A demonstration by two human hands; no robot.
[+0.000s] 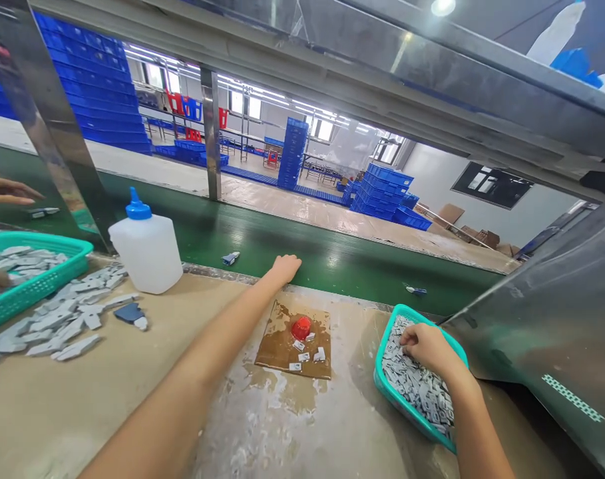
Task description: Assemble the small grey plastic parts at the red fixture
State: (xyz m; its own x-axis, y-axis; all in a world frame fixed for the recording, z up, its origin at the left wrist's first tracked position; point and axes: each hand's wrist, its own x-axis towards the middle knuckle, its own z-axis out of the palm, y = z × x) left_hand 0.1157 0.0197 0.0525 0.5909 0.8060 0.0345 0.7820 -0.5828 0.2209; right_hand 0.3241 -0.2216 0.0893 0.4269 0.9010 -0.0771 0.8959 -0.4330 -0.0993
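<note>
The left hand (pixel 286 267) is reaching over the green belt (pixel 332 266), with its fingers pointing away. I cannot tell if it is holding anything or how open it is. The right hand (pixel 424 342) is dipping into the right basket (pixel 381 372), and its fingers are bending close together over the small gray bits (pixel 416 386). I cannot tell if it is gripping one. The small gray bits are filling the right basket, on the right side of the table (pixel 282 446).

Between the two arms, a wet brown square (pixel 277 351) is lying on the table. A red cup (pixel 301 326) is sitting on it, and a few loose gray bits (pixel 303 357) are lying near the cup. On the left, a white bottle with a blue top (pixel 150 256) is standing near the belt. A pile of gray parts (pixel 57 322) is lying beside the left basket (pixel 77 256), and a dark blue part (pixel 131 314) is resting just beside the pile. Another person's hand (pixel 7 191) is hovering at the far left, and small blue and white parts (pixel 231 258) are lying on the belt.
</note>
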